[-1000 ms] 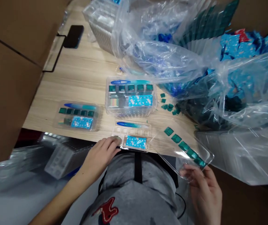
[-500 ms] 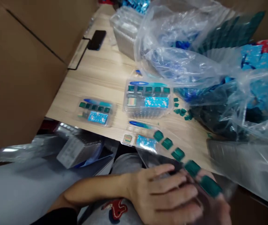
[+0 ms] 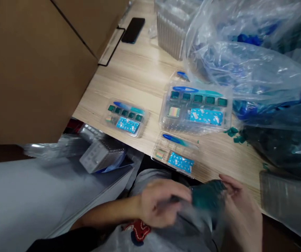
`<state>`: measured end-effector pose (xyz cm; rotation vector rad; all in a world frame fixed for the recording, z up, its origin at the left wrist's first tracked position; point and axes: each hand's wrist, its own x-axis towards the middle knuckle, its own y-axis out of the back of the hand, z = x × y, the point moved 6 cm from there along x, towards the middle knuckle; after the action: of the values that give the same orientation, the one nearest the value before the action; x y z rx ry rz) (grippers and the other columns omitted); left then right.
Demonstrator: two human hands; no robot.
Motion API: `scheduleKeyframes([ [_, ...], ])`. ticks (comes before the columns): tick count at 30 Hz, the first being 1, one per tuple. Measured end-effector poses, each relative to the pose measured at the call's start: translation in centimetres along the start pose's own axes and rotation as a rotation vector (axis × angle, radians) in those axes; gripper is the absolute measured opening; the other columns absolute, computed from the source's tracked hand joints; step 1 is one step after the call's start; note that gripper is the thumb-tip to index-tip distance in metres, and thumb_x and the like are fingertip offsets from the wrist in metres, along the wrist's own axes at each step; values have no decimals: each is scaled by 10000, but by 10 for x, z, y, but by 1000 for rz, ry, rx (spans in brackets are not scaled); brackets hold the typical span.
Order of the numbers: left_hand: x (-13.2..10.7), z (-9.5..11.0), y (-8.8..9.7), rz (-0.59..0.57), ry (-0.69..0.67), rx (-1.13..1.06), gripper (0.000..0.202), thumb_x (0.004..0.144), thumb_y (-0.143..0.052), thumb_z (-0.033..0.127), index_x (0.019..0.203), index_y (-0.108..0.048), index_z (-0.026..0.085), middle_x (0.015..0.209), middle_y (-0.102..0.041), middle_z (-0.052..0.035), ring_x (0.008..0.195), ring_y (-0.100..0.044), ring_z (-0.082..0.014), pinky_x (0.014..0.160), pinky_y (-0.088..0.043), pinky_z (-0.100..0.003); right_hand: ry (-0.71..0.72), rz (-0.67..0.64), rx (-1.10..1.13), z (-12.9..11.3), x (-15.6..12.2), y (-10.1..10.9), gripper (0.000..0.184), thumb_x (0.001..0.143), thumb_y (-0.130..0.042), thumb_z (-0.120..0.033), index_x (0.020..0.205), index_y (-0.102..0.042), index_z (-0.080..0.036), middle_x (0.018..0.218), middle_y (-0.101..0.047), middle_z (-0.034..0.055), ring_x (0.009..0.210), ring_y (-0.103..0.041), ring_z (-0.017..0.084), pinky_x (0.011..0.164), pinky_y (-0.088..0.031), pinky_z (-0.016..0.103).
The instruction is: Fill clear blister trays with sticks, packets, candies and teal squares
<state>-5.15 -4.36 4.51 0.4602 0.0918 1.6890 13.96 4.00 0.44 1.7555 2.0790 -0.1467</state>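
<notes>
Both my hands meet over my lap at the table's near edge. My left hand (image 3: pixel 161 204) and my right hand (image 3: pixel 241 213) hold a clear plastic tray with teal squares (image 3: pixel 205 199) between them; motion blurs it and the fingers. Just beyond them on the wooden table (image 3: pixel 139 70) lies an open clear tray (image 3: pixel 175 154) with a blue pen-like piece and a light blue card. Farther back stands a stack of filled trays (image 3: pixel 196 106), and one filled tray (image 3: pixel 125 117) lies to the left.
Large clear bags (image 3: pixel 245 63) of blue and teal parts crowd the right side. A cardboard wall (image 3: pixel 29 63) stands at the left. A black phone (image 3: pixel 133 29) lies at the back. Empty tray stacks (image 3: pixel 101 157) sit below the table's left edge. Loose teal squares (image 3: pixel 234 134) lie by the bags.
My left hand left the open tray on the table and came over to the tray with teal squares in my right hand. The view has swung to the left.
</notes>
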Motion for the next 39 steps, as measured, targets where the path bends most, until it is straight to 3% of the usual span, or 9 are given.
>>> scheduleKeyframes([
  [2,0,-13,32,289,86,-2,240,978,-362,283,1181,-488,279,840,-710,11,708,-684,-93,699,-584,-228,49,-30,-99,-7,10,-9,385,739,-727,-391,1074,-640,-222,804,-691,24,715,-657,156,644,-531,251],
  [4,1,-29,52,410,169,87,289,935,-472,197,1215,-480,264,881,-682,-4,762,-664,-104,733,-568,-252,88,-62,-154,-11,20,-23,453,749,-704,-397,1150,-599,-215,737,-671,4,669,-646,159,636,-523,281],
  [9,7,-68,61,267,352,431,235,904,-519,192,1133,-567,212,1057,-621,-69,997,-603,-169,870,-514,-325,160,-25,-328,-8,43,-47,512,787,-628,-435,1219,-568,-167,766,-613,4,622,-562,138,587,-473,285],
  [16,18,-72,56,76,445,500,315,910,-482,216,1216,-529,158,1088,-616,-103,1051,-586,-214,937,-480,-397,249,-2,-580,-11,46,-54,486,852,-499,-493,1126,-650,-121,930,-625,118,828,-599,245,734,-488,396],
  [27,-7,-65,70,436,483,224,208,898,-522,270,1069,-618,202,1032,-702,-58,940,-673,-163,825,-548,-281,190,29,-200,-12,16,-54,386,807,-650,-420,1127,-619,-207,940,-712,73,799,-689,197,676,-575,311],
  [30,-13,-54,107,656,455,390,235,915,-492,309,1068,-638,207,1061,-700,-62,987,-661,-173,866,-535,-293,371,-67,-316,-34,6,-95,454,889,-551,-424,1267,-539,-172,927,-714,103,745,-697,204,626,-580,303],
  [34,-9,-59,177,970,477,596,326,916,-471,363,1161,-615,201,1149,-670,-84,1041,-639,-197,902,-511,-315,645,-304,-509,-84,5,-187,543,971,-370,-362,1431,-356,-74,1060,-672,199,870,-687,268,672,-587,354],
  [36,2,-74,206,956,496,669,369,930,-426,346,1223,-577,181,1194,-649,-114,1071,-627,-211,908,-504,-333,647,-403,-736,-99,16,-229,551,965,-393,-279,1474,-282,-100,1083,-659,201,840,-688,275,659,-586,366],
  [39,24,-98,231,707,539,826,341,909,-410,263,1159,-618,160,1089,-689,-138,1016,-644,-249,888,-504,-407,598,-420,-1002,-108,36,-265,503,959,-387,-180,1459,-337,-159,1034,-668,179,765,-697,259,628,-580,359],
])
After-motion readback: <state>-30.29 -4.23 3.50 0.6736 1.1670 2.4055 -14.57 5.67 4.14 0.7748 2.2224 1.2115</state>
